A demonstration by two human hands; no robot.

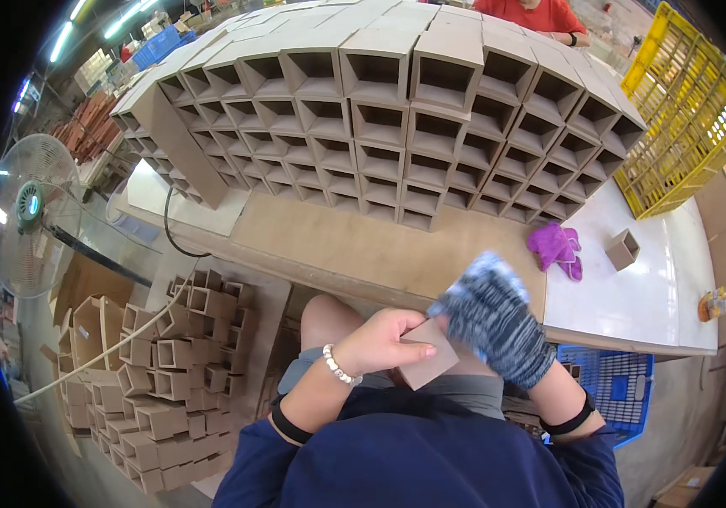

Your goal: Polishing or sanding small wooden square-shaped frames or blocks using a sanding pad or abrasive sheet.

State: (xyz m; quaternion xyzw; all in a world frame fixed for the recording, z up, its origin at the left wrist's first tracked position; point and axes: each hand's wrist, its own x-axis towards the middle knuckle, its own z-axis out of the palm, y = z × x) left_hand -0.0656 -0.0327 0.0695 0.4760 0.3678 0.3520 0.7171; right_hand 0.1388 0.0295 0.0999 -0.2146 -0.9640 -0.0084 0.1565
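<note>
One square taupe box (pixel 434 367) is above the worker's lap, clamped in the bare left hand (pixel 384 340). Gloved right hand (pixel 498 323): just right of it; grip indeterminable from where I stand. Open-ended boxes (pixel 382 113) stand stacked on the far side.

White table (pixel 641 296): stacked boxes (pixel 380 127) (open-ended), purple cloth (pixel 553 245).

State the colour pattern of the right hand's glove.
The right hand wears a glove streaked black and grey, seen best in the head view.
</note>
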